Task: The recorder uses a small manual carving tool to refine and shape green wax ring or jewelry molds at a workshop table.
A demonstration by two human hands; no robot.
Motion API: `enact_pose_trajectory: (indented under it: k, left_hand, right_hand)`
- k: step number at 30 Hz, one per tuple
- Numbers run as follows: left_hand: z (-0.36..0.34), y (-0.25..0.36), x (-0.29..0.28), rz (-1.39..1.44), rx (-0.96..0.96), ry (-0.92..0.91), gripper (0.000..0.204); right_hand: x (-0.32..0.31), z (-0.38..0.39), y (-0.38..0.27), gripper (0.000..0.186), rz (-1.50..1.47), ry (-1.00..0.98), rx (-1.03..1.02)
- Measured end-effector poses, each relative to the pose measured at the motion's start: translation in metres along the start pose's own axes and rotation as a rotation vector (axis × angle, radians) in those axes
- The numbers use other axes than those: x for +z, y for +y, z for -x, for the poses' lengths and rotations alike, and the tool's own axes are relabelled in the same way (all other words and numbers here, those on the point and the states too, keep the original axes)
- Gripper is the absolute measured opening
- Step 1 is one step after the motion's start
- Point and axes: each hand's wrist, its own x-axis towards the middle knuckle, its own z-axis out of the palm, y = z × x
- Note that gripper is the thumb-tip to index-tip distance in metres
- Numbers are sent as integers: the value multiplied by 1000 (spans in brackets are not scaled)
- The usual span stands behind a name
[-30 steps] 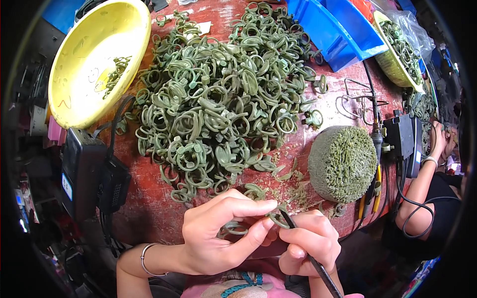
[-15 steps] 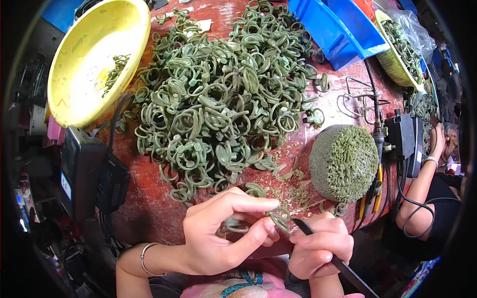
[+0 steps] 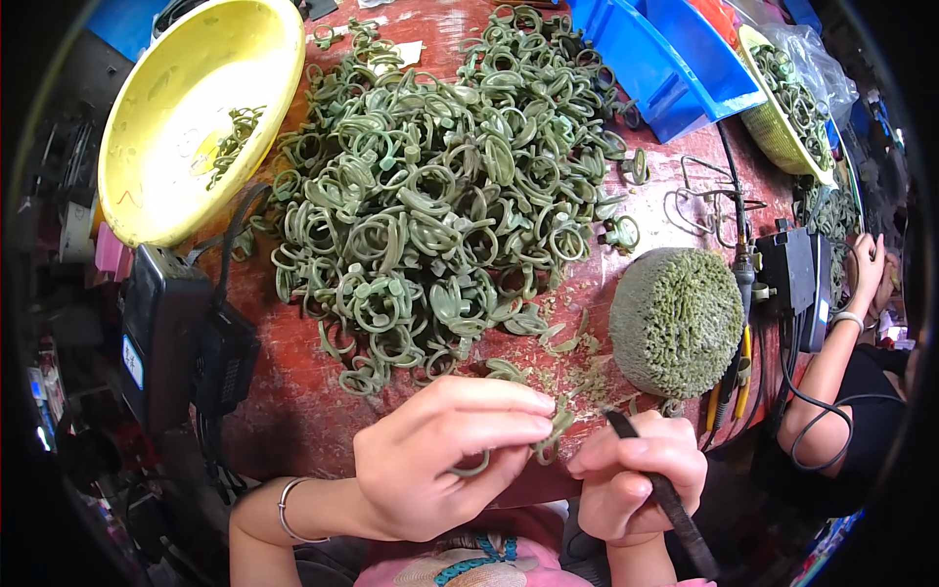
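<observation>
My left hand (image 3: 440, 458) pinches a small green ring (image 3: 555, 430) at its fingertips, near the table's front edge. It looks like moulded wax. Part of another green ring (image 3: 471, 465) shows under the curled fingers. My right hand (image 3: 641, 474), closed, grips a dark flat-bladed tool (image 3: 675, 514), perhaps a knife. Its tip points up and left, a short way from the pinched ring and apart from it. Beyond both hands rises a large pile of similar green rings (image 3: 421, 205).
A yellow basin (image 3: 137, 186) with some rings stands far left, above a black boxed device (image 3: 161, 338). Right of the pile are a crumb-topped green block (image 3: 675, 323), a blue bin (image 3: 675, 78), a wired tool (image 3: 743, 264) and another person's arm (image 3: 831, 362). Shavings litter the red table (image 3: 293, 430).
The ring in my left fingers has turned, now showing more edge-on. My right hand has drawn slightly right, and the tool's tip has come away from the ring.
</observation>
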Motion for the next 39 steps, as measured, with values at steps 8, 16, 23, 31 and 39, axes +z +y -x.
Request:
enact_pose_trajectory:
  k: [8, 16, 23, 31, 39]
  left_hand:
    - [1, -2, -4, -194, 283, -14, 24]
    - [1, 1, -9, -286, 337, -107, 25]
    - [-2, 3, -4, -268, 181, 11, 24]
    - [-6, 3, -9, -359, 268, -18, 24]
    - [-9, 0, -3, -226, 128, -16, 22]
  right_hand:
    - [-5, 5, 4, 33, -138, -16, 53]
    - [-10, -12, 5, 25, -45, -155, 177]
    - [-6, -17, 1, 23, -186, -222, 235]
    - [-5, -17, 6, 25, -166, -220, 171]
    - [-3, -9, 6, 22, -354, -179, 423]
